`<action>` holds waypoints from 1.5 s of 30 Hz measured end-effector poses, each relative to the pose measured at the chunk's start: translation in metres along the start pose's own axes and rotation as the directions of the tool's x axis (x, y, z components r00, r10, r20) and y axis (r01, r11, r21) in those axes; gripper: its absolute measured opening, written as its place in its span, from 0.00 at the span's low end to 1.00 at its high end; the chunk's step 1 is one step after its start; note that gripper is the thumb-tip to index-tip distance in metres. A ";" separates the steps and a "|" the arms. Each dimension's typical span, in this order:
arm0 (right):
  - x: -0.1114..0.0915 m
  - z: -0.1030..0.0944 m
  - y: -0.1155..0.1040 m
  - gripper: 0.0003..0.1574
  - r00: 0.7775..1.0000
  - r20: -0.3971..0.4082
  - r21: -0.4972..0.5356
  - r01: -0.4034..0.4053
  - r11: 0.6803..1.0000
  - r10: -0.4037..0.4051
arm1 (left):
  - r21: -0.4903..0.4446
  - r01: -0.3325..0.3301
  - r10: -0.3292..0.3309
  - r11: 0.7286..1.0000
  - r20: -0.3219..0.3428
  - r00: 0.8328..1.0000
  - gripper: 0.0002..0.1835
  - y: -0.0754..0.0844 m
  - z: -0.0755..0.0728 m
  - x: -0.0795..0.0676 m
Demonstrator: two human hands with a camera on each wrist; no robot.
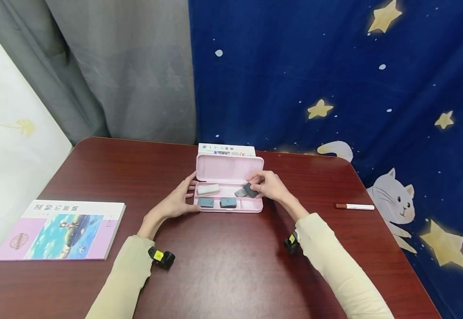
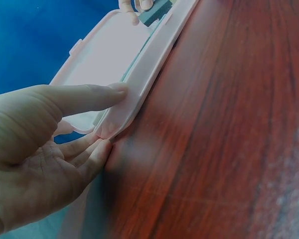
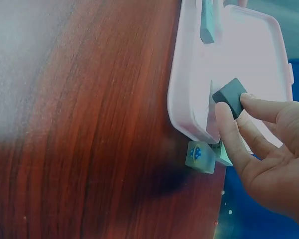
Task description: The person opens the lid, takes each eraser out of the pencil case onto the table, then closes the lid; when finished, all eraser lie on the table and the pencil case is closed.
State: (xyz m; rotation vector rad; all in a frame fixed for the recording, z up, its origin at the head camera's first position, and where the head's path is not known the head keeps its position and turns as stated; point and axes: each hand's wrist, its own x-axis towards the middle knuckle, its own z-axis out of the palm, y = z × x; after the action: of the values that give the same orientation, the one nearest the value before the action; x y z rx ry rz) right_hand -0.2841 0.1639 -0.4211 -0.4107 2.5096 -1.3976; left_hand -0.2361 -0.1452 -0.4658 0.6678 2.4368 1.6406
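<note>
An open pink pencil case (image 1: 249, 205) lies on the table with its lid (image 1: 229, 168) raised at the back. My left hand (image 1: 178, 199) grips its left end, the thumb at the front wall (image 2: 117, 92) and the other fingers round the corner. Between the thumb and fingers of my right hand (image 1: 272, 186) a dark grey eraser (image 3: 231, 97) is pinched, above the case's right part. A grey eraser (image 1: 240, 193) lies below it. In the case are also a white eraser (image 1: 208, 189) and two blue-grey erasers (image 1: 205, 202) along the front.
A pale block with a planet print (image 3: 200, 157) sits just outside the case's right end. Behind the lid is a white printed book or box (image 1: 226, 149). A picture book (image 1: 61, 230) lies at left, and a brown-capped marker (image 1: 355, 207) at right.
</note>
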 end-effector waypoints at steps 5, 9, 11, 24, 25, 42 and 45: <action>-0.002 -0.001 0.003 0.13 0.999 -0.009 0.064 -0.052 0.997 0.052 | 0.021 0.017 -0.017 1.000 0.006 1.000 0.59 0.000 -0.001 0.001; -0.004 -0.003 0.006 0.15 0.993 -0.012 0.134 -0.113 0.985 0.116 | 0.034 0.024 -0.024 0.999 0.010 1.000 0.59 -0.001 -0.001 0.000; -0.006 -0.005 0.007 0.16 0.990 -0.012 0.180 -0.140 0.974 0.144 | 0.041 0.025 -0.025 0.999 0.011 1.000 0.59 -0.001 -0.001 0.000; -0.017 -0.024 0.027 0.20 0.971 -0.064 0.403 -0.186 0.896 0.230 | 0.045 0.018 -0.019 0.999 0.019 1.000 0.59 0.000 -0.001 -0.001; -0.018 -0.026 0.027 0.20 0.970 -0.066 0.406 -0.186 0.895 0.232 | 0.050 0.020 -0.021 0.999 0.019 1.000 0.59 0.000 -0.001 -0.001; -0.024 -0.046 0.050 0.22 0.941 -0.128 0.418 -0.235 0.878 0.313 | 0.042 0.032 -0.033 0.999 0.022 0.999 0.59 0.000 -0.001 0.000; -0.023 -0.044 0.051 0.21 0.934 -0.156 0.400 -0.237 0.885 0.321 | 0.039 0.020 -0.021 0.999 0.024 0.999 0.59 0.000 -0.002 0.000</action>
State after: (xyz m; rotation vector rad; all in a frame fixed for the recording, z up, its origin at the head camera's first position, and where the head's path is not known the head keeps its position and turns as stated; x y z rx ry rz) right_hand -0.2842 0.2320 -0.4405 0.1870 2.2544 -1.8246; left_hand -0.2364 -0.1467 -0.4649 0.6620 2.4562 1.5715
